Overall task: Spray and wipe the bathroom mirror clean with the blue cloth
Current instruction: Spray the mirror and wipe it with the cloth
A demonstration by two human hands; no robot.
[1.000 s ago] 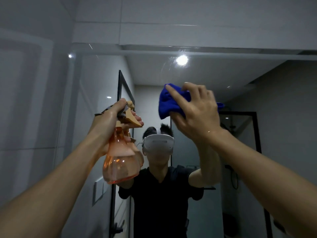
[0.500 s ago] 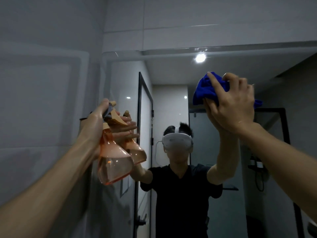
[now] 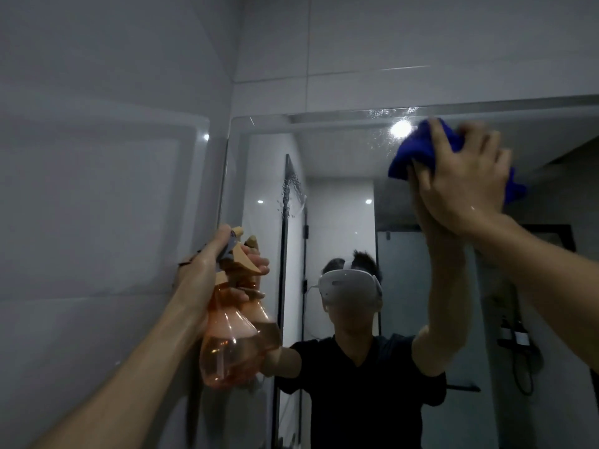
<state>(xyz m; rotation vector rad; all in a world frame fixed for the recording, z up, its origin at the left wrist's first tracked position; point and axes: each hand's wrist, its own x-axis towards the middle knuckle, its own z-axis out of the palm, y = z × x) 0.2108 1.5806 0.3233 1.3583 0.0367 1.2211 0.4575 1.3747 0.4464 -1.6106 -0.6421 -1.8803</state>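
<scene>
While right hand [image 3: 466,179] presses blue cloth [image 3: 413,150] on mirror [image 3: 340,150], left hand [image 3: 201,270] grips spray bottle [image 3: 227,345]

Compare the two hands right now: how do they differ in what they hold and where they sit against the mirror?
The right hand presses the bunched blue cloth against the mirror near its top edge; the left hand grips the orange spray bottle lower, by the mirror's left edge. The right hand is spread over the cloth; the left is curled round the bottle's neck and trigger. Both are raised and holding something.
</scene>
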